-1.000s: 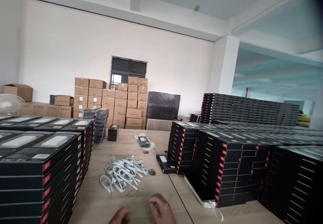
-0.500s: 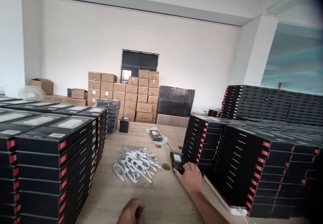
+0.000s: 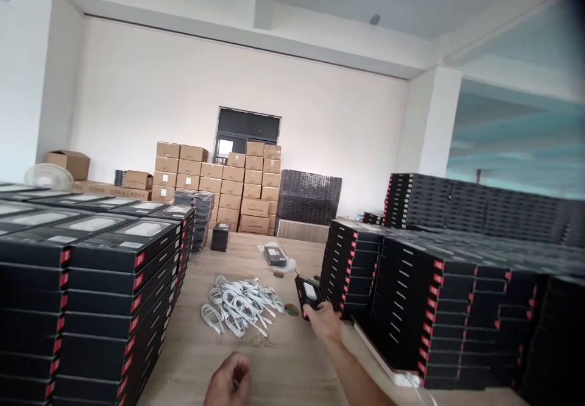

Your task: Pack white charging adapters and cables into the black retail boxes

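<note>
My right hand [image 3: 325, 322] is stretched forward over the wooden table [image 3: 274, 357] and grips a flat black box [image 3: 309, 292] with a white window, tilted up off the table beside the right stacks. My left hand [image 3: 230, 381] rests low near the front edge with its fingers curled in; I cannot make out anything in it. A pile of coiled white cables [image 3: 242, 303] lies just left of the lifted box.
Tall stacks of black boxes with red tabs stand at the left [image 3: 91, 296] and right [image 3: 434, 296]. Another black box on a clear bag [image 3: 275, 256] and a short black stack [image 3: 220, 236] sit farther back. Cardboard cartons [image 3: 219, 186] line the far wall.
My right hand reached forward to the black box by the right stacks, closed on it and has lifted and tilted it. My left hand stayed near the table's front edge.
</note>
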`<state>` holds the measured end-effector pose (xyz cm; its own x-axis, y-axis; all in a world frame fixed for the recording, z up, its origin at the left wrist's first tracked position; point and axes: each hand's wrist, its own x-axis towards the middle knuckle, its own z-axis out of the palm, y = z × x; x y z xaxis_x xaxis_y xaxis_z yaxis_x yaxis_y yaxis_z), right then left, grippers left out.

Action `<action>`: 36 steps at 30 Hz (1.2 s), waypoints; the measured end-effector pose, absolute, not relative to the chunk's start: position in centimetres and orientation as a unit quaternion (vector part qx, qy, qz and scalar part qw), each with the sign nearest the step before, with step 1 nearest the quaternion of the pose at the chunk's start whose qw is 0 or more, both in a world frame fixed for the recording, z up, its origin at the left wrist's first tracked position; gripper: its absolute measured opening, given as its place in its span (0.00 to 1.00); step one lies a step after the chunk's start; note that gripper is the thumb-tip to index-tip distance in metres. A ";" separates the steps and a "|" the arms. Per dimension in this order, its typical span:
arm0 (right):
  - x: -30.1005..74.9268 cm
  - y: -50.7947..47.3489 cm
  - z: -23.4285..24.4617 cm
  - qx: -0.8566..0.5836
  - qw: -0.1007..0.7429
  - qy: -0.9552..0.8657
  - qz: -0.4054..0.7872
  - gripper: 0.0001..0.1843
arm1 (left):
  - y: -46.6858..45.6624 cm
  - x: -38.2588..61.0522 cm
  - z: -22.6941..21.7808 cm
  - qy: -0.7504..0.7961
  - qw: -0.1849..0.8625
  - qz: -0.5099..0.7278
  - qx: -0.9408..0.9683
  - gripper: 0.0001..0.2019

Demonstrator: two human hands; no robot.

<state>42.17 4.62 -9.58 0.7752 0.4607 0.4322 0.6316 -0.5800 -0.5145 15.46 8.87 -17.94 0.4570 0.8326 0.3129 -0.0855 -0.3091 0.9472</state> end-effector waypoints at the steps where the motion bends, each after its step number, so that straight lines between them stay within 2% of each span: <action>1: 40.5 4.0 -9.8 -0.868 0.350 -0.329 -0.125 0.20 | 8.7 15.6 -17.7 0.279 0.534 0.461 0.651 0.13; 4: 34.1 2.0 -12.0 -0.813 0.391 -0.413 -0.127 0.18 | 8.1 15.5 -16.5 0.290 0.607 0.525 0.522 0.27; 5: 31.8 1.4 -12.9 -0.753 0.445 -0.472 -0.109 0.19 | 8.0 15.3 -16.0 0.292 0.637 0.533 0.474 0.31; 7: 27.9 0.3 -14.4 -0.655 0.510 -0.556 -0.023 0.28 | 7.9 14.1 -14.8 0.295 0.692 0.532 0.390 0.36; 9: 25.1 -0.3 -14.9 -0.594 0.567 -0.562 0.098 0.41 | 7.9 12.4 -13.3 0.294 0.726 0.524 0.335 0.35; 10: 24.2 -0.5 -14.7 -0.569 0.595 -0.544 0.165 0.42 | 7.9 11.6 -12.6 0.282 0.742 0.516 0.321 0.34; 13: 23.3 -0.8 -14.2 -0.488 0.599 -0.532 0.346 0.35 | 7.8 9.7 -11.0 0.244 0.781 0.446 0.363 0.30; 14: 23.3 -0.9 -14.1 -0.473 0.586 -0.544 0.370 0.33 | 7.7 9.5 -10.9 0.250 0.766 0.441 0.395 0.29; 16: 23.3 -1.0 -14.3 -0.502 0.561 -0.565 0.338 0.30 | 7.6 9.7 -10.8 0.279 0.692 0.482 0.460 0.32; 18: 23.4 -1.2 -14.4 -0.580 0.531 -0.574 0.229 0.26 | 7.3 10.3 -10.9 0.293 0.607 0.532 0.512 0.39; 21: 23.1 -1.8 -14.0 -0.633 0.458 -0.615 0.108 0.21 | 6.6 10.8 -10.5 0.294 0.551 0.556 0.548 0.47; 24: 23.1 -2.5 -13.1 -0.576 0.483 -0.637 0.169 0.24 | 5.7 10.3 -9.7 0.303 0.477 0.561 0.605 0.41; 27: 24.0 -3.2 -12.4 -0.527 0.587 -0.543 0.288 0.30 | 5.0 9.5 -9.1 0.281 0.313 0.535 0.732 0.39; 29: 24.6 -3.6 -11.9 -0.498 0.619 -0.512 0.328 0.30 | 4.5 9.3 -9.0 0.240 0.216 0.484 0.813 0.37; 33: 24.6 -4.0 -10.6 -0.474 0.583 -0.556 0.355 0.26 | 4.0 9.8 -9.7 0.185 0.130 0.371 0.900 0.39; 36: 23.9 -4.0 -9.9 -0.510 0.566 -0.548 0.345 0.23 | 4.1 10.5 -10.8 0.177 0.111 0.346 0.915 0.39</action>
<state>23.89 -3.99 -9.89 0.1614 0.9497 0.2684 0.1675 0.2416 -0.9558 10.52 4.14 -10.75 0.6979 0.4003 0.5939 0.2465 -0.9128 0.3256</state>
